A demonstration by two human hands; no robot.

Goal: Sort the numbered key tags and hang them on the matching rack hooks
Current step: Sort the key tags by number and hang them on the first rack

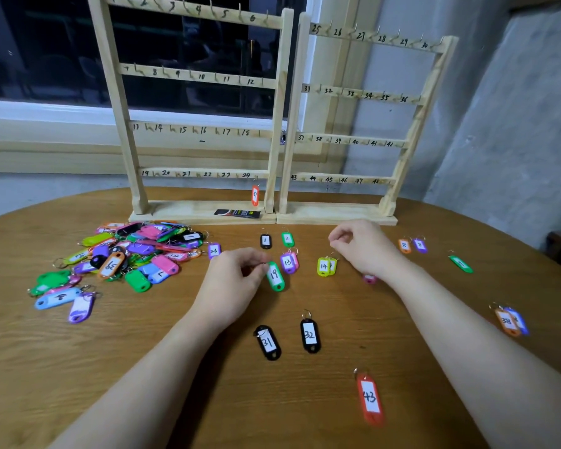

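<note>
My left hand (237, 277) pinches the top end of a green tag numbered 19 (275, 276) that lies on the table. My right hand (361, 246) hovers with its fingers curled, thumb against fingertips; whether it holds anything I cannot tell. Two wooden racks stand at the back: the left rack (188, 76) numbered 1 to 24, the right rack (363, 95) numbered 25 to 48. An orange tag (255, 195) hangs from the left rack's last bottom hook. A heap of mixed tags (127, 257) lies at the left.
Sorted tags lie spread over the wooden table (208, 400): 1 (265, 241), 2 (287, 239), 13 (288, 262), 14 (324, 266), 31 (268, 342), 32 (310, 335), 43 (370, 398), 38 (507, 322), two 8s (412, 245). A black packet (237, 213) rests on the left rack's base.
</note>
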